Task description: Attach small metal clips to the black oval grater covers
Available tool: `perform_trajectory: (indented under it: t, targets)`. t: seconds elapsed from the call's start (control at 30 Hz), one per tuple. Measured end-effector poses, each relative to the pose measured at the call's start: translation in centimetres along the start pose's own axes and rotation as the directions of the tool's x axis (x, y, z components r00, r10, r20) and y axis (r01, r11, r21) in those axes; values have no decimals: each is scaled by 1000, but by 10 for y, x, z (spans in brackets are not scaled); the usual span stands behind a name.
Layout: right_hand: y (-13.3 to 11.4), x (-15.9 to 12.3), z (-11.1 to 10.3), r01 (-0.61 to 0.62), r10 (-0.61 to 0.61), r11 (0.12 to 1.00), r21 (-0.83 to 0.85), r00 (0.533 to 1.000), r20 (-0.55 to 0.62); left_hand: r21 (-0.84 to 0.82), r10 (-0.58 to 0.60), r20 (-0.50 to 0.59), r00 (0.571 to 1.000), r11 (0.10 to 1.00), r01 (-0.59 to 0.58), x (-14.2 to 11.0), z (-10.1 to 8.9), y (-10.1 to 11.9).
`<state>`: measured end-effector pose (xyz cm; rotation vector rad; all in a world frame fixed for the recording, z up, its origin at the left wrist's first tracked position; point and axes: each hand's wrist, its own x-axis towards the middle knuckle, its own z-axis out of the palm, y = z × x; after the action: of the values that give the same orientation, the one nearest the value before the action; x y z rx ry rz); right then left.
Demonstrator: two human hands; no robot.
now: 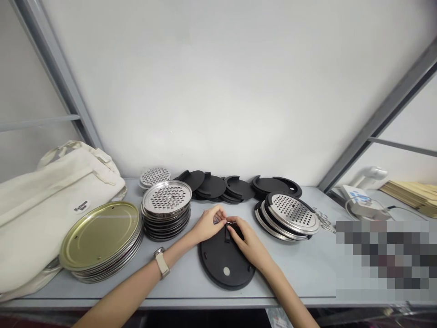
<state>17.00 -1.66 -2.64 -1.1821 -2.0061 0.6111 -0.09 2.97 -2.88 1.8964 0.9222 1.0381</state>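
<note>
A black round disc (227, 259) lies flat on the grey table in front of me, with a pale round spot low on its face and a short black strap (227, 234) near its far edge. At that far edge a small shiny metal wire piece (232, 223) shows between my fingertips; its full shape is hidden. My left hand (211, 222) reaches in from the left, thumb and fingers pinched at the piece. From the right, my right hand (248, 241) is closed at the same spot, its thumb over the disc beside the strap.
Left are a cream canvas bag (58, 200), gold-topped round plates (102, 234) and stacked perforated metal discs (167, 200). Black round holders (211, 187) line the wall. Right are perforated discs in black holders (293, 214), metal rings (324, 221) and a white device (367, 202).
</note>
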Motion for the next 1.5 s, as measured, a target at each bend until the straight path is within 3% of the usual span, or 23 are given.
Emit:
perform_trajectory:
  t: [0.83, 1.5]
  targets:
    - [1, 1, 1, 8, -8, 1000, -15, 1000, 2, 191, 133, -15, 991, 973, -128, -2, -1, 6]
    - [0, 0, 0, -26, 25, 999, 46, 1000, 12, 195, 171, 3, 985, 966, -168, -2, 0, 5]
